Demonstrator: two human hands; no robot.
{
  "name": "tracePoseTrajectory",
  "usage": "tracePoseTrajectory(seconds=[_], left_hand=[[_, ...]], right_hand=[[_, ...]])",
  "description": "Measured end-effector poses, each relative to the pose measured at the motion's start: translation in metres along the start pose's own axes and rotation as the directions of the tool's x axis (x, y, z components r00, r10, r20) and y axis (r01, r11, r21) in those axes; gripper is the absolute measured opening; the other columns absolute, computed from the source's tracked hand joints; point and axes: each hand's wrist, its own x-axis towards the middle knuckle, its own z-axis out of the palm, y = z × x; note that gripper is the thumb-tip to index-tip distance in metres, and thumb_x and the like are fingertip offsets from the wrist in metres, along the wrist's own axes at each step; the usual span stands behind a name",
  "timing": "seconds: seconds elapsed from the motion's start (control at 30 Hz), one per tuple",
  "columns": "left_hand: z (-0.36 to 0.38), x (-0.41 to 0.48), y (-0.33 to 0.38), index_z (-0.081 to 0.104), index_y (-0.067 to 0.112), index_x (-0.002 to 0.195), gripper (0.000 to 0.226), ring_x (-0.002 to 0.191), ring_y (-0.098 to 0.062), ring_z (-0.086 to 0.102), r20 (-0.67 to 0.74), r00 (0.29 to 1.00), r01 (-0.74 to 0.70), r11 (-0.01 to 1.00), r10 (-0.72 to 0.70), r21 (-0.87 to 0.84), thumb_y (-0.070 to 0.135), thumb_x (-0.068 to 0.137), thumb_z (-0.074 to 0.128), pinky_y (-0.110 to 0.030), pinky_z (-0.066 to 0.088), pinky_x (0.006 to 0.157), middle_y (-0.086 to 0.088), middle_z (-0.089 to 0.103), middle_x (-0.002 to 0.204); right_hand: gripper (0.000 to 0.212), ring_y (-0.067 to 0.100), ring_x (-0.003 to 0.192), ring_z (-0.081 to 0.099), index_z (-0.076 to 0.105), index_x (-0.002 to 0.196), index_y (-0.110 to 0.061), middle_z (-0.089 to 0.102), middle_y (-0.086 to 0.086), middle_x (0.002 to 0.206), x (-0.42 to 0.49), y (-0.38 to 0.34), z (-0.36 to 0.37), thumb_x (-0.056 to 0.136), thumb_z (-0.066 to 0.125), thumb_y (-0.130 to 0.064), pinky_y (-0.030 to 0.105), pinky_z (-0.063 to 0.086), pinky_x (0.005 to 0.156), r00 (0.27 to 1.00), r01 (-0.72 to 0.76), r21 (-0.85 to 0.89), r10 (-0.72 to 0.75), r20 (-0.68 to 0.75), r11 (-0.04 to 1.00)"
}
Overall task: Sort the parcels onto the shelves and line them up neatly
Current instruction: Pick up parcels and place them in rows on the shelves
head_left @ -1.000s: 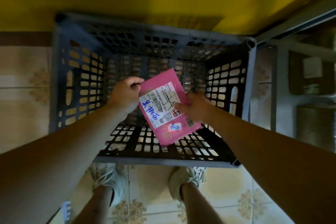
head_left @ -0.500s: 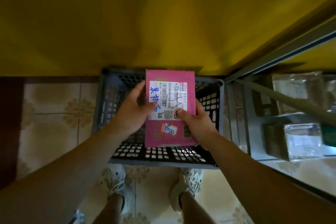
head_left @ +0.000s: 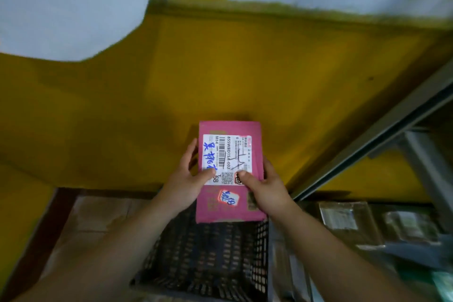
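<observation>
Yellow wall [head_left: 220, 68] behind pink parcel [head_left: 228, 159], higher over crate [head_left: 208, 260] now, left hand [head_left: 186, 179] and right hand [head_left: 266, 187] gripping it.

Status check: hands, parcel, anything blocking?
Left hand and right hand grip pink parcel, thumbs on label. Held over crate. Shelf at right, nothing seen between.

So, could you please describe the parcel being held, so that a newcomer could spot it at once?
Find the yellow wall, then the dark crate below it. Above the crate, the left hand and right hand hold one flat parcel. It alone is bright pink with a blue-inked white label; the shelf parcels at right look dull brown.
</observation>
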Motion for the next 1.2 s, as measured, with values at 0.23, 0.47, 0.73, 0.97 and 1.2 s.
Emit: tracePoseTrajectory(seconds=[0.23, 0.47, 0.73, 0.97, 1.2], left_hand=[[-0.035, -0.039, 0.100, 0.018, 0.035, 0.152, 0.089, 0.137, -0.013, 0.036, -0.085, 0.987, -0.128, 0.989, 0.134, 0.067, 0.020, 0.083, 0.072, -0.052, 0.041, 0.106, 0.010, 0.033, 0.151], [-0.039, -0.095, 0.164, 0.022, 0.026, 0.151, 0.082, 0.127, -0.012, 0.047, -0.006, 0.984, -0.178, 0.981, 0.179, 0.082, 0.010, 0.087, 0.070, -0.046, 0.046, 0.102, 0.006, 0.049, 0.140], [-0.056, -0.164, 0.258, 0.029, 0.037, 0.144, 0.072, 0.125, -0.009, 0.047, 0.128, 0.907, -0.409, 0.912, 0.401, 0.037, 0.007, 0.089, 0.066, -0.040, 0.046, 0.103, 0.011, 0.049, 0.131], [-0.037, -0.229, 0.300, 0.026, 0.033, 0.149, 0.073, 0.130, -0.010, 0.043, 0.297, 0.838, -0.480, 0.877, 0.457, 0.005, 0.014, 0.091, 0.065, -0.036, 0.052, 0.094, 0.009, 0.042, 0.143], [0.023, -0.291, 0.309, 0.027, 0.044, 0.141, 0.073, 0.120, -0.006, 0.048, 0.407, 0.748, -0.567, 0.823, 0.524, -0.018, 0.020, 0.086, 0.070, -0.030, 0.054, 0.084, 0.016, 0.046, 0.132]], right_hand=[[0.048, 0.013, 0.082, 0.074, 0.048, 0.124, -0.037, 0.075, -0.012, 0.094, -0.042, -0.086, 0.015, 0.087, 0.074, -0.021, 0.022, 0.056, 0.058, 0.997, 0.071, 0.015, -0.071, 0.042, 0.997], [0.059, 0.015, 0.081, 0.074, 0.045, 0.139, -0.023, 0.072, -0.009, 0.098, -0.103, -0.172, 0.027, 0.088, 0.073, -0.017, 0.026, 0.058, 0.060, 0.985, 0.164, 0.026, -0.162, -0.062, 0.986], [0.069, 0.020, 0.076, 0.075, 0.038, 0.143, -0.027, 0.073, -0.004, 0.096, -0.195, -0.258, 0.044, 0.085, 0.077, -0.025, 0.029, 0.058, 0.055, 0.944, 0.280, -0.001, -0.275, -0.184, 0.960], [0.068, 0.019, 0.079, 0.075, 0.036, 0.146, -0.030, 0.070, 0.002, 0.111, -0.293, -0.279, 0.029, 0.089, 0.073, -0.030, 0.031, 0.059, 0.058, 0.885, 0.331, -0.014, -0.315, -0.343, 0.944], [0.058, 0.019, 0.074, 0.075, 0.037, 0.144, -0.030, 0.074, -0.002, 0.095, -0.392, -0.272, -0.017, 0.093, 0.065, -0.033, 0.028, 0.057, 0.053, 0.821, 0.342, -0.041, -0.319, -0.473, 0.939]])
